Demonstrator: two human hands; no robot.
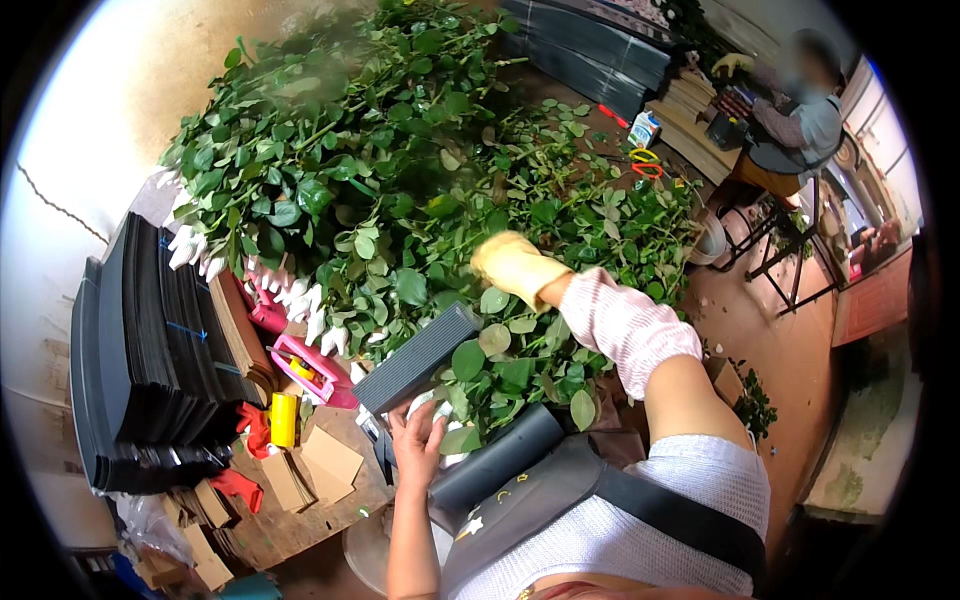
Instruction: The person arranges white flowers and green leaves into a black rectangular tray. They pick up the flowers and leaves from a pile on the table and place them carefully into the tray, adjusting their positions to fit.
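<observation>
My bare left hand [414, 440] is at the lower end of a dark grey corrugated sheet [415, 360] on the table. Its fingers close on a small white-covered flower head [424, 401] beside that sheet. Farther up and to the right, my right hand [520, 268], in a yellow glove, reaches over a big heap of leafy rose stems [360, 150]. The glove's fingers look curled, slightly blurred, and whatever they hold is lost among the leaves. Below the sheet lies a black roll [500, 460], close to my apron.
Stacked black sheets [150, 340] stand at the left. Near them are a pink tape dispenser [312, 372], a yellow roll [284, 420] and cardboard pieces [325, 465]. Scissors [646, 163] and a carton [643, 130] lie at the far right. A co-worker [800, 120] sits beyond.
</observation>
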